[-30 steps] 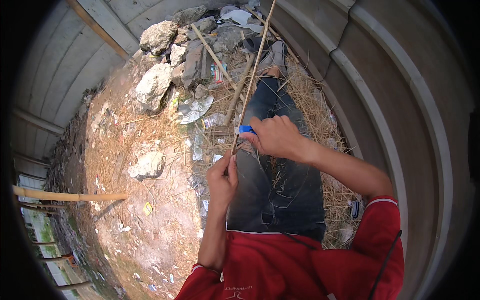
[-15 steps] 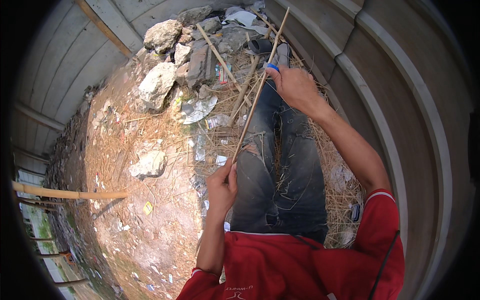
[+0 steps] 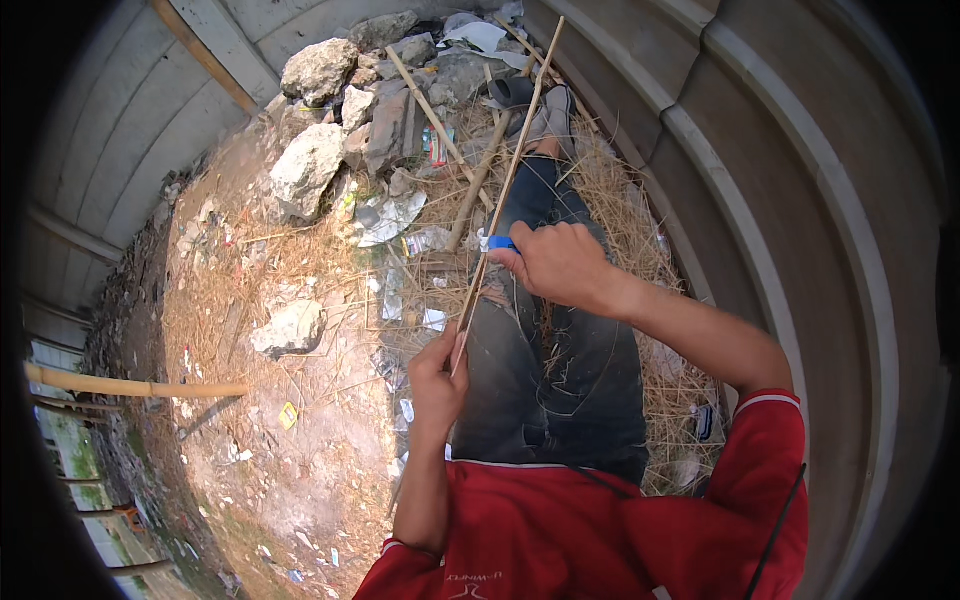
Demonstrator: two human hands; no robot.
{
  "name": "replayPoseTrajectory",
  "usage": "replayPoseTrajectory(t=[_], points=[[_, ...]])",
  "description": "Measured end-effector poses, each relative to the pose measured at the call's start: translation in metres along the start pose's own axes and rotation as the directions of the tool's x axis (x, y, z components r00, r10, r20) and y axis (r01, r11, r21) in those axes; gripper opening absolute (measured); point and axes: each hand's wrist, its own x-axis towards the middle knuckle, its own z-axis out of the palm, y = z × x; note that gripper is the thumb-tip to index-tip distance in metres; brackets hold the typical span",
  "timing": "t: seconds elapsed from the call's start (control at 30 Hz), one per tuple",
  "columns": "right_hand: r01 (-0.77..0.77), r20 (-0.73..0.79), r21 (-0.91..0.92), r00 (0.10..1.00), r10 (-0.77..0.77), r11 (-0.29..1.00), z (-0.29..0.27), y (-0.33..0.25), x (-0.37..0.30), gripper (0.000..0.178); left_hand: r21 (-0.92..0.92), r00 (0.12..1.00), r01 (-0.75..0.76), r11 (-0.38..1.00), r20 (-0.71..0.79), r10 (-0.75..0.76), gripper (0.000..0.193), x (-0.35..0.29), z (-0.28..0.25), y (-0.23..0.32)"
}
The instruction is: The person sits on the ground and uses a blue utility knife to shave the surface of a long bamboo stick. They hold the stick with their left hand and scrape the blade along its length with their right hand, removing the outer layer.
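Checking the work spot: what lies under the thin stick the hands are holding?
Under the thin stick: dark jeans, dry straw, litter. The ground beneath the legs is covered.

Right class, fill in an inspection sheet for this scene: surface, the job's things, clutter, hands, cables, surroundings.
Surface: bare dirt ground strewn with dry straw.
Job's things: thin bamboo strip running from the lap toward the feet; blue-handled tool against it.
Clutter: rocks, paper and plastic scraps, loose bamboo sticks.
Hands: left hand pinches the strip's near end; right hand grips the tool.
Cables: thin black cord over the right shoulder.
Surroundings: curved concrete walls; bamboo pole at left.
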Motion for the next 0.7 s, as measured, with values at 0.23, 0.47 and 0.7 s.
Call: replayPoseTrajectory(t=[0.23,0.47,0.7], points=[[-0.288,-0.303,-0.066,0.918,0.255,0.955,-0.042,0.120,0.033,0.051,0.011,0.997,0.016,1.000,0.072,-0.017,0.021,-0.036,0.007,-0.011],[-0.102,-0.327,-0.037,0.941,0.084,0.994,-0.038,0.079,0.009,0.042,-0.117,0.960,0.274,0.955,0.100,-0.263,0.021,-0.020,0.005,-0.034],[0.086,-0.165,0.110,0.984,-0.067,0.990,-0.016,0.021,-0.021,0.035,-0.271,0.924,0.380,0.885,0.156,-0.349,0.030,0.027,-0.001,-0.005]])
